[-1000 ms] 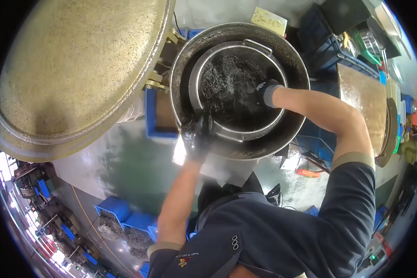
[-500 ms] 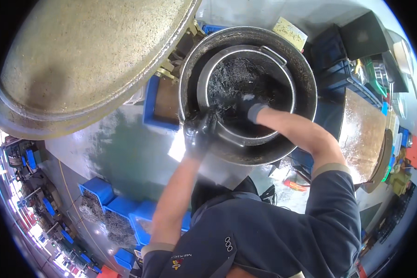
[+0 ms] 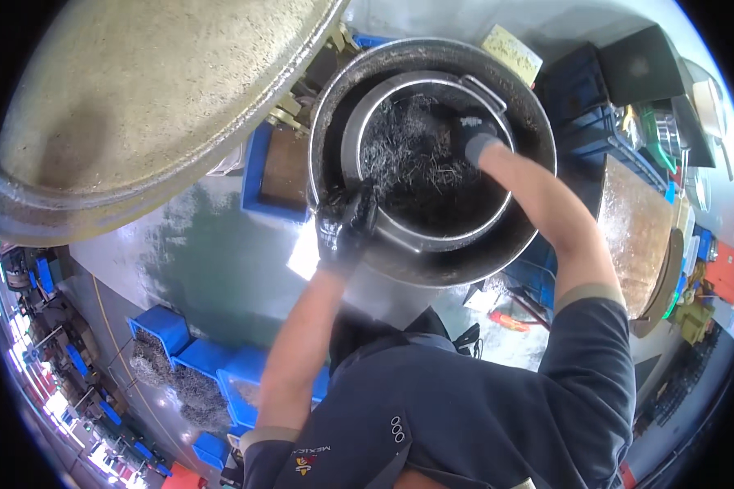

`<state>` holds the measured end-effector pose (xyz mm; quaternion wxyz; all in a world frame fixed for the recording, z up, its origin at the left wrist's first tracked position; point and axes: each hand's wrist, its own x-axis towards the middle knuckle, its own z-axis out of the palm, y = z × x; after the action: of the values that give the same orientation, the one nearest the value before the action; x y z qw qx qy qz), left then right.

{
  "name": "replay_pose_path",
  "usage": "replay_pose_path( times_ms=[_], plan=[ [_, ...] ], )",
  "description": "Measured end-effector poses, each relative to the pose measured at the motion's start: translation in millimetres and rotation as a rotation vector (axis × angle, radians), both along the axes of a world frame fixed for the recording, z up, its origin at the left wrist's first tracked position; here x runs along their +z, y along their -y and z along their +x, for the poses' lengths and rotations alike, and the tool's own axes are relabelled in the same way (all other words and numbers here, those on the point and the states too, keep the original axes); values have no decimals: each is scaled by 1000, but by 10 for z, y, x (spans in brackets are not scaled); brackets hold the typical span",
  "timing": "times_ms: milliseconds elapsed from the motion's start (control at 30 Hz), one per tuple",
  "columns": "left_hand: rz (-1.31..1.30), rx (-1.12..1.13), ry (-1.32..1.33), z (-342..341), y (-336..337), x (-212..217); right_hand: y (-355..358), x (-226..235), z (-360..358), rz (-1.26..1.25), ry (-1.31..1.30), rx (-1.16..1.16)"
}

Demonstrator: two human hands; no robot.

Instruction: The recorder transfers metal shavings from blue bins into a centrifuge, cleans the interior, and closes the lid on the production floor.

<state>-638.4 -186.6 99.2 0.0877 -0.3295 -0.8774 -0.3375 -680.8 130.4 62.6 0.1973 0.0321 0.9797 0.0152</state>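
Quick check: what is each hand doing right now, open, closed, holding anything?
Left hand: closed on the inner metal pot's rim.
Right hand: down in the metal shavings; grip cannot be told.

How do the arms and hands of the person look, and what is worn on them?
Both hands wear dark knitted work gloves: the left hand has a black glove with a worn, greyish palm, the right hand a dark glove ending in a grey cuff. The forearms are bare. The upper arms are covered by short dark navy sleeves with tan edging.
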Motion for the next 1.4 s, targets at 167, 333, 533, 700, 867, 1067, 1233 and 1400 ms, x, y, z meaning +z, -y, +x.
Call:
replay_pose_path(
  times_ms=[167,333,533,700,867,1067,1233,1400],
  plan=[
    [28,-22,43,-31,-84,35,-349,-208,-4,80,78,-63],
    [6,3,23,-52,-26,6,144,271,235,-183,263,-214],
    [-45,39,159,-21,-36,23,225,-894,1404,-327,395,-8],
    [-27,68,186,17,26,-11,169,138,515,-298,639,-272],
    [-86,28,117,-29,-113,-15,-68,-1306,1446,-440,126,56],
    [-79,37,161,3,-4,-27,-189,397,286,-552,797,-263],
    [-101,15,139,-18,-45,-1,-525,320,143,-161,300,-17],
    [-80,11,108,-30,-91,41,-347,320,181,14,273,3]
  ],
)
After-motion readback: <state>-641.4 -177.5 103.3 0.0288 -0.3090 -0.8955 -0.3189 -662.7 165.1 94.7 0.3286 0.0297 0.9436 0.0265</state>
